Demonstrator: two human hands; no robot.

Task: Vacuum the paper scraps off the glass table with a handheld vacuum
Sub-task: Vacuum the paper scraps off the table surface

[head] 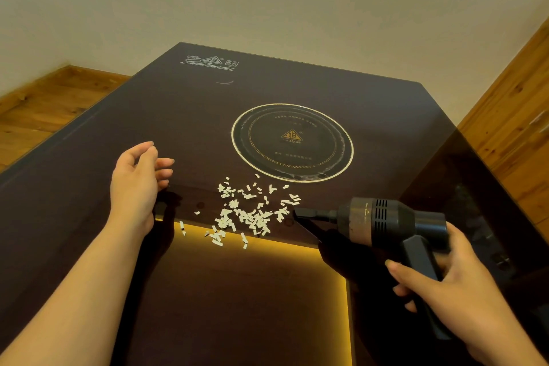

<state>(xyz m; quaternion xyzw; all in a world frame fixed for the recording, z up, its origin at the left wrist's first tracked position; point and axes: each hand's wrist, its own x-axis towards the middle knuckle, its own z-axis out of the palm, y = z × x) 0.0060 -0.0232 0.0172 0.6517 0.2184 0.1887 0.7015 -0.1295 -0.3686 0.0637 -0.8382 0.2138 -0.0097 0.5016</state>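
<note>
A gold ring is printed on my dark glass desk, just past the paper scraps. My right grip curls round the vacuum handle (nozzle tip beside the scraps). My left grip floats loose and spread, holding nothing, left of the scraps.

A gold-rimmed round plate was set flush into the dark surface, right of centre, with a small gold triangular emblem at its middle and rings of fine print around it (too small to read). Near the far left corner sat a pale printed logo. A strip of yellow light glowed beneath the near part. Behind stood a plain cream wall, and wooden floorboards showed at left and right.
</note>
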